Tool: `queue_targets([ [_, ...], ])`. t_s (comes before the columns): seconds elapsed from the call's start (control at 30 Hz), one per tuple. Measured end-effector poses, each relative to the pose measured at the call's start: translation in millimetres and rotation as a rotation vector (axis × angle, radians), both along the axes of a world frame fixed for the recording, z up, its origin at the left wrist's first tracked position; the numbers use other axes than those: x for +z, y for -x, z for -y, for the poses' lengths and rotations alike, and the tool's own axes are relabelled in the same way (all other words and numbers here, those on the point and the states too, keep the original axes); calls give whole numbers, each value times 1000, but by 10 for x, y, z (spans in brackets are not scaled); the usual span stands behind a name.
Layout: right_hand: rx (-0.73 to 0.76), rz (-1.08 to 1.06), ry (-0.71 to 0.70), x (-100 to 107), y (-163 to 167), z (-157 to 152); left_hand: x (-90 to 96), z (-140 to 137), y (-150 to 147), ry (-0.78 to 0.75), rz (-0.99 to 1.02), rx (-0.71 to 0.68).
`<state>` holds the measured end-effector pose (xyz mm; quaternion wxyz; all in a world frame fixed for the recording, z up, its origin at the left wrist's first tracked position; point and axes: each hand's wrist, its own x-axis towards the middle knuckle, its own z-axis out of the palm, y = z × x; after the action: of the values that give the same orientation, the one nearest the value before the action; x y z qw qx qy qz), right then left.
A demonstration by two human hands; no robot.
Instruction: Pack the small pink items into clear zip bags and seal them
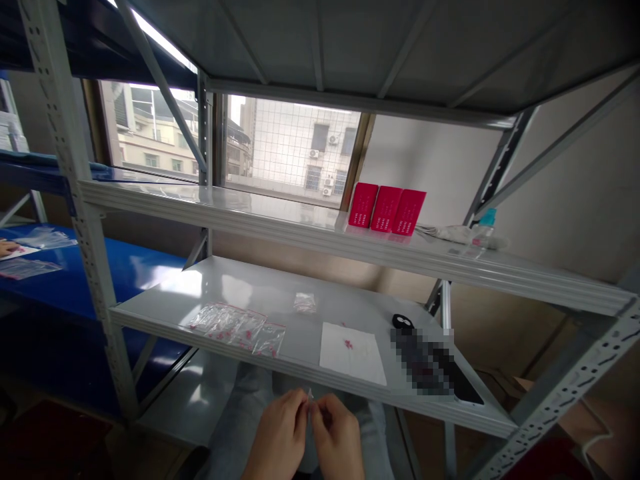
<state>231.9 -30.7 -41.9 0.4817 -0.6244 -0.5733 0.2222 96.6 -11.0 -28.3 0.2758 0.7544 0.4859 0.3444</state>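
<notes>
My left hand [283, 430] and my right hand [336, 433] meet above my lap, just in front of the shelf edge. Both are closed, thumbs and fingertips pinching a small clear plastic bag [309, 395]. Only a translucent tip of it shows; the fingers cover the rest. On the shelf beyond lies a white sheet of paper [350, 363] with several tiny red pieces [349, 345] on it. To its left, overlapping clear zip bags [227, 323] hold small red pieces. Behind these is a small pile of clear bags [305, 303].
The grey work shelf [280, 303] has a raised front lip. A black round object [403, 322] and a blurred-out patch lie at its right. Three red boxes [386, 210] and a teal-capped bottle [484, 230] stand above. Another person's hand [7, 248] shows far left.
</notes>
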Motion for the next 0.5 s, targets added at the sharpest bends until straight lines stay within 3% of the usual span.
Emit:
queue_targets([
  [0.07,-63,122,-18,-43,-4,-1,47,-6,12,-22,-149,51],
  [0.13,-25,177,-2,-28,-48,14,115,-18,52,-33,-268,81],
  [0.3,366,418,35,266,-212,126,328,-84,209,-19,-428,-35],
  [0.4,308,636,127,443,-228,181,458,-128,219,-19,-449,-160],
  [0.5,213,644,183,460,-160,186,563,-163,124,-38,-444,-209],
])
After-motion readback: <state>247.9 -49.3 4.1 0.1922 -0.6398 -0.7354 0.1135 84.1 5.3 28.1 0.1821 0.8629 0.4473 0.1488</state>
